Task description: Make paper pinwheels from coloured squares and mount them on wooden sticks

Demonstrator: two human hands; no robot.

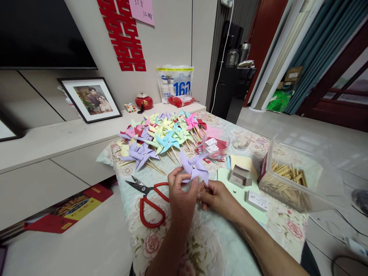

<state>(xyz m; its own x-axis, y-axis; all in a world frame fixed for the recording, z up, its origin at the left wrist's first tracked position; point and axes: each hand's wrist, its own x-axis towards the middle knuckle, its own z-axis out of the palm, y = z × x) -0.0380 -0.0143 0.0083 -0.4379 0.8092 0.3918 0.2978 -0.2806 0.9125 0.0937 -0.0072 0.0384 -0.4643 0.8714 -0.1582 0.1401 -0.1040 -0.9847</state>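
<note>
A purple paper pinwheel (194, 167) is held up over the table between both hands. My left hand (181, 195) pinches its lower left side, fingers closed on the paper. My right hand (217, 196) grips it from below right, fingers curled at the back of the pinwheel. Whatever else the right fingers pinch is hidden. Beyond the hands lies a heap of several finished pinwheels (161, 136) in purple, blue, yellow, green and pink, on wooden sticks.
Red-handled scissors (149, 199) lie left of my hands on the floral tablecloth (161, 245). A clear tub of wooden sticks (290, 180) stands at right, small boxes (240, 175) and coloured paper sheets beside it, a small clear bowl (216, 145) behind. A low cabinet with a framed photo (90, 99) runs along the left.
</note>
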